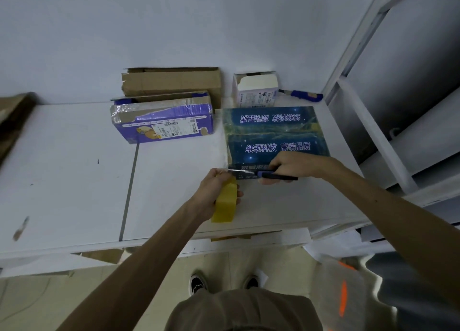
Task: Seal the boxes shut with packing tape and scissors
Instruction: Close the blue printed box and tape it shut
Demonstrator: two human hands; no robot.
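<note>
blue box (273, 134), "纸领科技 高端品质"

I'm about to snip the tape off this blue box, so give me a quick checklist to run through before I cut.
1. Left hand grips the yellow tape roll: ok.
2. Right hand holds the scissors: ok.
3. Scissors reach the near left corner of the blue box, beside the roll: ok.
4. Left hand clear of the blade tip: cannot tell, it lies very close.
5. Tape strand taut: cannot tell, not visible.
6. Box flat on the white table: ok.
</note>
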